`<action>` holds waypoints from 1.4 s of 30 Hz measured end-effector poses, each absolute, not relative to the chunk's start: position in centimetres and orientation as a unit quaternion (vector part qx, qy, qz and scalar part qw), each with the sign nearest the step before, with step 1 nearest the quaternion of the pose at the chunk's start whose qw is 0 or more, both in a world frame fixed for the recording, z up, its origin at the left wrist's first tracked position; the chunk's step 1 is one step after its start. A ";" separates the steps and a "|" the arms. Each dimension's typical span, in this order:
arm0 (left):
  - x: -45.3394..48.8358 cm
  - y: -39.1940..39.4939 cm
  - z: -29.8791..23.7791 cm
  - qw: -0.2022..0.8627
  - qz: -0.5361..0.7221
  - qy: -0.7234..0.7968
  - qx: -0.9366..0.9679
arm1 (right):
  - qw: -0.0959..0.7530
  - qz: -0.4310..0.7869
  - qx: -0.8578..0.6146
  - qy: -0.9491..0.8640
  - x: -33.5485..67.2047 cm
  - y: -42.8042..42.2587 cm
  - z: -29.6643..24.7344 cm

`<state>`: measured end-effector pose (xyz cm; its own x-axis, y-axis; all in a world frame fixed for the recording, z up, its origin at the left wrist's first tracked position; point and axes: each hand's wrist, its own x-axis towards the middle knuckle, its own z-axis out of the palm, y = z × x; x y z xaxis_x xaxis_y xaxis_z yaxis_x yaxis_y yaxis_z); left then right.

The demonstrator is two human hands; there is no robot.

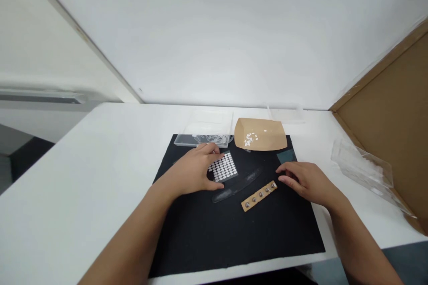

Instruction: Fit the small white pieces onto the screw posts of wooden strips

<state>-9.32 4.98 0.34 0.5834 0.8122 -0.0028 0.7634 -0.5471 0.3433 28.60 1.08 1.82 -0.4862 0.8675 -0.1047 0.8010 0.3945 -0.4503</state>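
My left hand (194,169) lies over the left side of a sheet of white oval stickers (224,168), thumb and fingers spread apart at its edges. The fingertips touch or nearly touch the sheet. My right hand (306,182) hovers by the right edge of the black mat (200,236), thumb and index finger slightly apart, with nothing visible between them. Just left of it lies a tan strip (257,199) bearing a row of several round metal pieces. A clear, long, curved plastic piece (234,188) rests between the sheet and the strip.
Behind my left hand stands a clear plastic box (203,140) with small clear parts. A brown paper tray (272,140) beside it holds several small white pieces. A dark green piece (286,156) lies near my right hand. Clear containers (363,164) stand at right by a cardboard panel (391,120).
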 end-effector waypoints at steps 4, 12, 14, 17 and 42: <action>-8.5 4.7 0.3 0.132 0.075 0.440 0.885 | 0.080 0.225 -0.497 -0.834 28.6 1.2 1.6; -8.2 5.0 0.2 0.067 0.074 0.406 0.909 | 0.066 0.225 -0.499 -0.834 28.8 1.2 1.5; -8.4 5.1 0.1 0.031 0.074 0.398 0.914 | 0.064 0.223 -0.501 -0.834 28.9 1.2 1.5; -8.6 5.2 0.2 -0.031 0.114 0.380 0.917 | 0.067 0.222 -0.499 -0.835 29.0 1.3 1.5; -5.7 2.5 0.0 -0.100 0.371 0.302 0.872 | 0.390 0.235 -0.482 -0.748 18.2 0.7 2.5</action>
<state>-5.67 2.52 -0.01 0.5420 0.4531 0.7077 0.6009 -0.7978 0.0506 18.20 0.69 2.51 -0.2301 0.9050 0.3577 0.5382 0.4246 -0.7281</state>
